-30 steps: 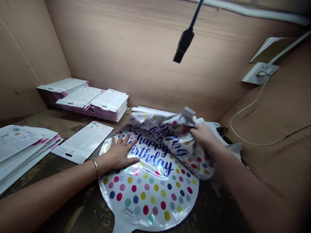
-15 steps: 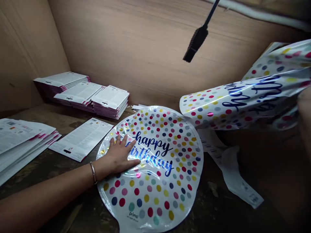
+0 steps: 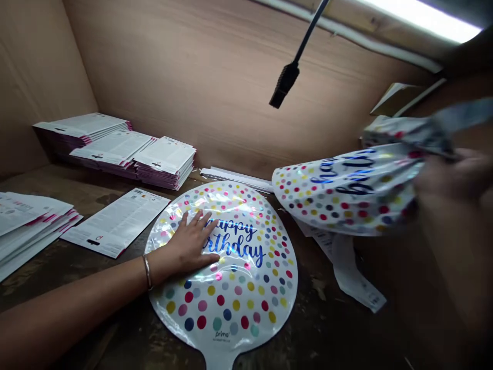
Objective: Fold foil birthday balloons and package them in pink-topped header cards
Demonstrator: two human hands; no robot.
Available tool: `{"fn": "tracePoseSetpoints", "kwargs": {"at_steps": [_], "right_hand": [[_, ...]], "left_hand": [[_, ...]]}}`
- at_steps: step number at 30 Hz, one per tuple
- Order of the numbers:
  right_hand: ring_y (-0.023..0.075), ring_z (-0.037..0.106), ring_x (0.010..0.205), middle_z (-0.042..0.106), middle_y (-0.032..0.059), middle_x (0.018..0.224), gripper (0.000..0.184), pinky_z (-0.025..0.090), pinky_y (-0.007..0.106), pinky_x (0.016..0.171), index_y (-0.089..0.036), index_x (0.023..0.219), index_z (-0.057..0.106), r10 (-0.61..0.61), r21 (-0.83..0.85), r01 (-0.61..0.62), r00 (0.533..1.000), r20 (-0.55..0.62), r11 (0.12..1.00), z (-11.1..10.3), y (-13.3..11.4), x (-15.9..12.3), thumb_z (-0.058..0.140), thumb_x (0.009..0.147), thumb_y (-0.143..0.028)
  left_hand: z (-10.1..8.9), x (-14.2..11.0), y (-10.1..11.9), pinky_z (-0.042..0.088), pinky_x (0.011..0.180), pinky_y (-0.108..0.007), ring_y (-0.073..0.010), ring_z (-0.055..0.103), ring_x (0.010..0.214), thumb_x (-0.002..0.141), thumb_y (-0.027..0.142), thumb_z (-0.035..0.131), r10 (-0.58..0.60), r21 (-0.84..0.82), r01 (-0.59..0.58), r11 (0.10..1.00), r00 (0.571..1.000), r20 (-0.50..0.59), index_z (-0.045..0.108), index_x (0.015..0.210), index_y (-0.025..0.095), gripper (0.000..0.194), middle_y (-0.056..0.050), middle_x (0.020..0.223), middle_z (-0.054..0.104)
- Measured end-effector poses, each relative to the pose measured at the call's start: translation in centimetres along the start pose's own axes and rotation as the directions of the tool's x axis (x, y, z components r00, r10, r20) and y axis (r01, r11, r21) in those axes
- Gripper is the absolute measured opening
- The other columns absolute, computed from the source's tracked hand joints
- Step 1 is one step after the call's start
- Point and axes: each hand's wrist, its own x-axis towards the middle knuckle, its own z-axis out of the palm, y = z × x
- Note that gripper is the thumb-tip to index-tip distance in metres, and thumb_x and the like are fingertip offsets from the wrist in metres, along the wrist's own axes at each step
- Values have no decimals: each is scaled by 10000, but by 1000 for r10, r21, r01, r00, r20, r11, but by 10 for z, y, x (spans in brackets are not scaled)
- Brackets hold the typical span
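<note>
A flat, round foil balloon (image 3: 246,303) with coloured dots and blue "happy birthday" lettering lies on the dark table, its tail toward me. My left hand (image 3: 190,244), a bangle at its wrist, rests with fingers spread on the balloon's left side and covers part of the lettering. At the right, my right hand (image 3: 454,177), blurred, is closed on more foil balloons (image 3: 346,200) of the same dotted print. These are bent over, and their far edge reaches down near the flat balloon's upper right.
Stacked white packets (image 3: 164,159) with pink edges stand against the wooden back panel (image 3: 192,77). A single packet (image 3: 117,221) and another pile (image 3: 31,226) lie at left. A white label strip (image 3: 354,277) lies right. A black connector (image 3: 285,85) hangs above on a cable.
My right hand has come into view, gripping the bent balloons, which have shifted left and down in view. My left hand stays on the flat balloon, whose tail now shows more.
</note>
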Motion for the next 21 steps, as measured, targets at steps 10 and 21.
{"fn": "tracePoseSetpoints", "kwargs": {"at_steps": [10, 21], "right_hand": [[215, 688, 745, 726, 119, 848, 312, 568, 305, 643, -78, 1072, 642, -795, 663, 544, 592, 131, 514, -61, -88, -232, 547, 778, -121], [266, 651, 1000, 693, 84, 1094, 515, 531, 452, 888, -173, 1025, 709, -564, 481, 316, 274, 779, 818, -92, -23, -290, 416, 639, 3]], "left_hand": [[-33, -27, 8, 330, 1068, -497, -340, 232, 1370, 811, 324, 610, 4, -143, -144, 979, 719, -695, 80, 1472, 208, 855, -174, 1498, 172], [-22, -106, -17, 311, 1064, -421, -217, 520, 1171, 840, 128, 546, 357, 50, -368, 928, 847, -394, 584, 1114, 252, 303, -25, 1135, 660]]}}
